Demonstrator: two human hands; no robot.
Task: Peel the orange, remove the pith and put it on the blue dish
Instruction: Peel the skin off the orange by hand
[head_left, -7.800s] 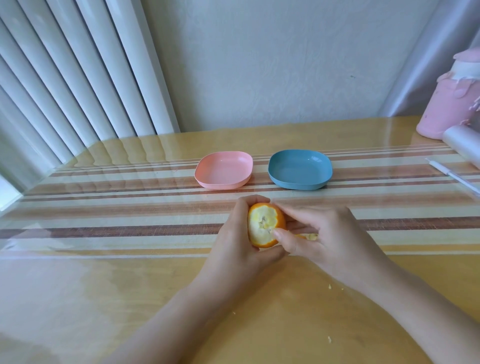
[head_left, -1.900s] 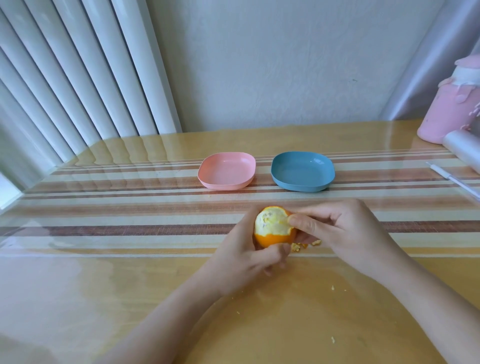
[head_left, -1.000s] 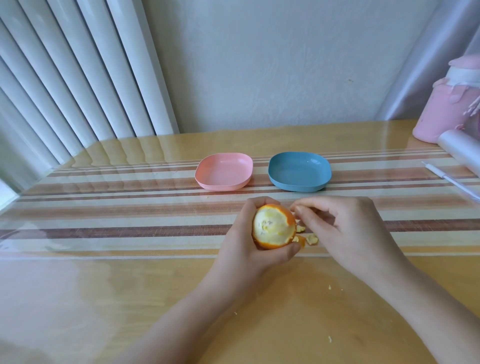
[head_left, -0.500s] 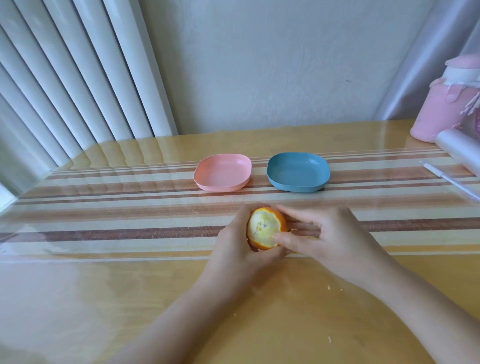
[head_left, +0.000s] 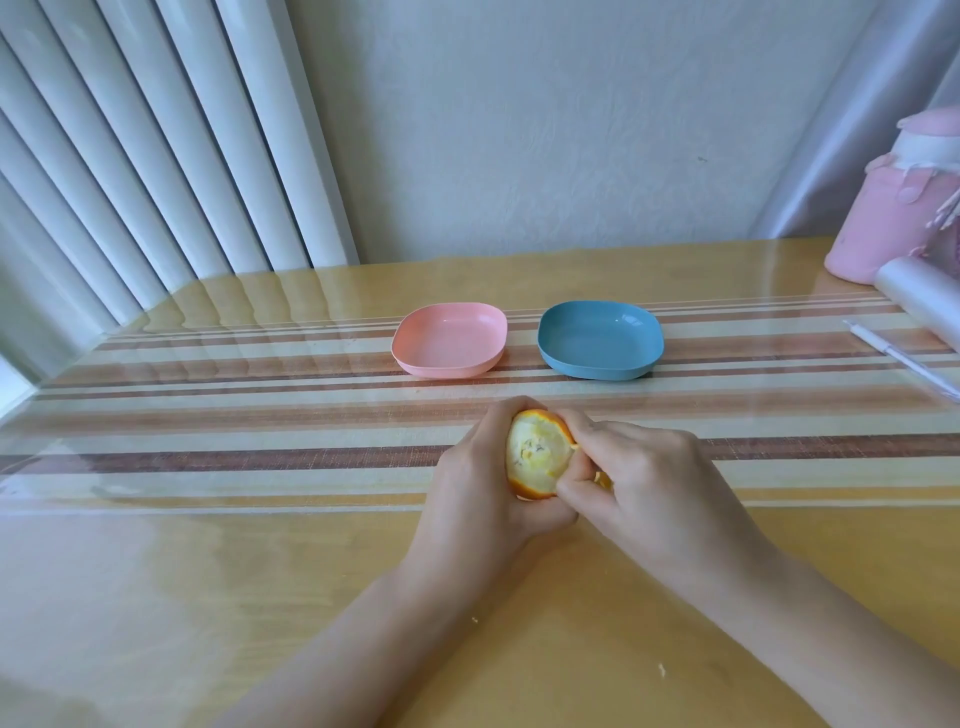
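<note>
white blinds (head_left: 156, 156) fill the picture's 10 o'clock corner, behind the table (head_left: 208, 597). a striped mat (head_left: 260, 457) runs across the table under a clear cover.

the pink dish (head_left: 449, 340) sits on the mat at 11 o'clock from the orange, with nothing in it. the left hand (head_left: 483, 493) cups the orange (head_left: 540, 452) from its 9 o'clock side, fingers curled round the far side and thumb tucked under, holding it just above the mat's near edge. the orange's face toward the camera is bare pale pith; a band of orange peel is left round the rim.

the blue dish (head_left: 600, 340) lies at 1 o'clock from the orange, just beside the pink dish, apart from both hands and holding nothing. the right hand (head_left: 654, 483) meets the orange from 3 o'clock, forefinger on the top rim and thumb on the lower rim, pinching at the peel. a scrap of peel (head_left: 602, 480) shows between its fingers.

two crumbs (head_left: 661, 670) lie on the table at 5 and 7 o'clock from the orange.

at the picture's 3 o'clock edge lie a white pen (head_left: 904, 364) and a clear roll (head_left: 924, 296), with a pink bottle (head_left: 883, 208) behind them.
</note>
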